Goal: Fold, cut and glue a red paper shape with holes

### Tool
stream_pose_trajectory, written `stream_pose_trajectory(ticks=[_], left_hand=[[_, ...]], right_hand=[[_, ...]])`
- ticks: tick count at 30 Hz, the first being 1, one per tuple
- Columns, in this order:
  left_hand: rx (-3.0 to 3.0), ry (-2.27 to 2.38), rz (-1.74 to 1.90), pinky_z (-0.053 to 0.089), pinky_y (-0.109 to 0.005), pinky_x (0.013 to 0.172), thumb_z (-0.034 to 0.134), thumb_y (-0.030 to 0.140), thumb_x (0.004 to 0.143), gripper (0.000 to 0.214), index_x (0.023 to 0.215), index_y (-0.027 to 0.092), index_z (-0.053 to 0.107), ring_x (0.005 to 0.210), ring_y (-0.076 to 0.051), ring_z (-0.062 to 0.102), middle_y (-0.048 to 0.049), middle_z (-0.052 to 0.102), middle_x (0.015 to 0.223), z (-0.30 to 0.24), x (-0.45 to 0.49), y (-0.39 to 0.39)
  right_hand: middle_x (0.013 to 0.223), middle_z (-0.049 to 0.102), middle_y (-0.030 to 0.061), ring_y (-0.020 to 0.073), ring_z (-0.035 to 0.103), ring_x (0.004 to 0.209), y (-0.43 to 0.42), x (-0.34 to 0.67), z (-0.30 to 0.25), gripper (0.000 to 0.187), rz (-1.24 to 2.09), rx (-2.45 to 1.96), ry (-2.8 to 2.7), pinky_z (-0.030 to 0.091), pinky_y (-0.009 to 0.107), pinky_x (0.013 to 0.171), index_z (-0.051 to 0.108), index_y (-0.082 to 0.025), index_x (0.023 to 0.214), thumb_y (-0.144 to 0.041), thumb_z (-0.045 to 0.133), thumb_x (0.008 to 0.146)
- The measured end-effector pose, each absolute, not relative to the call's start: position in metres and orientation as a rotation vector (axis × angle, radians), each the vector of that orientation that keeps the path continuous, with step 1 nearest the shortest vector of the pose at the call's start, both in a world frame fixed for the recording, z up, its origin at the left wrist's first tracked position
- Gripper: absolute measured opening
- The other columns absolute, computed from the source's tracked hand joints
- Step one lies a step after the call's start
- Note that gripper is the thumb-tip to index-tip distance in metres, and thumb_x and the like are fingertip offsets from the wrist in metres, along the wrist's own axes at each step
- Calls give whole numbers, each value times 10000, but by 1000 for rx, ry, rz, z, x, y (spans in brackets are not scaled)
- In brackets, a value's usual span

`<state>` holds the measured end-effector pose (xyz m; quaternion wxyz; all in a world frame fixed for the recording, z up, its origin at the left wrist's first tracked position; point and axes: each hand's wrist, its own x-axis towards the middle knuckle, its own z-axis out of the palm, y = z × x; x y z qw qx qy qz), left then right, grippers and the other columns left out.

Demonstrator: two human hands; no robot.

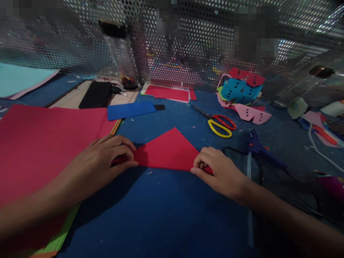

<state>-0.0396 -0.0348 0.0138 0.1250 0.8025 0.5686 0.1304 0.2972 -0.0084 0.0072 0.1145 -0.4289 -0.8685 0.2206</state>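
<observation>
A red paper (168, 150) folded into a triangle lies flat on the blue table (166, 211), its point facing away from me. My left hand (107, 159) presses and pinches the triangle's left corner with curled fingers. At the right corner, my right hand (217, 172) pinches the paper's edge with bent fingers. Both forearms reach in from the lower edge of the view.
A stack of red sheets (40, 143) lies at the left over green and orange ones. Scissors with red and yellow handles (221, 125), a blue paper strip (130, 109), a black phone (95, 95), a clear bottle (120, 53), cut paper pieces (242, 93) and a glue gun (258, 147) surround the work spot. Perforated metal (188, 43) walls the back.
</observation>
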Motion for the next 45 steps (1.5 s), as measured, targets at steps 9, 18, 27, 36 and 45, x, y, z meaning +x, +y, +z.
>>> stream_pose_trajectory(ticks=[9, 18, 27, 36, 45], left_hand=[[2397, 1619, 332, 484, -433, 874, 587, 447, 922, 249, 796, 272, 712, 1037, -271, 609, -23, 661, 1130, 18, -55, -30], [2432, 1600, 309, 510, -384, 827, 603, 457, 910, 209, 820, 312, 724, 1025, -250, 621, -27, 666, 1139, 15, -71, -25], [2400, 1698, 113, 472, -310, 839, 534, 422, 962, 320, 826, 205, 726, 993, -192, 598, -13, 627, 1106, 35, -65, -25], [2359, 1624, 32, 453, -276, 800, 531, 454, 948, 399, 735, 172, 717, 890, -155, 586, 13, 614, 982, 37, -77, -11], [2143, 1694, -25, 440, -279, 741, 707, 419, 824, 247, 949, 207, 689, 842, -186, 575, -31, 645, 1012, 34, -92, -5]], right_hand=[[895, 643, 20, 186, 558, 873, -9, 296, 11, 132, 672, -1269, -2543, 396, 349, 778, 613, -222, 845, -296, 618, 955], [896, 644, 18, 183, 567, 866, -8, 297, 8, 130, 667, -1251, -2549, 402, 350, 775, 610, -225, 852, -301, 614, 957], [893, 643, 20, 189, 564, 873, -8, 298, 9, 131, 676, -1244, -2544, 394, 355, 782, 603, -224, 851, -296, 608, 960], [881, 632, 11, 187, 555, 874, -9, 296, 11, 132, 703, -1266, -2528, 379, 355, 781, 602, -223, 839, -283, 616, 955], [887, 636, 8, 179, 555, 867, -9, 296, 11, 131, 681, -1259, -2543, 370, 340, 777, 610, -225, 845, -291, 620, 958]])
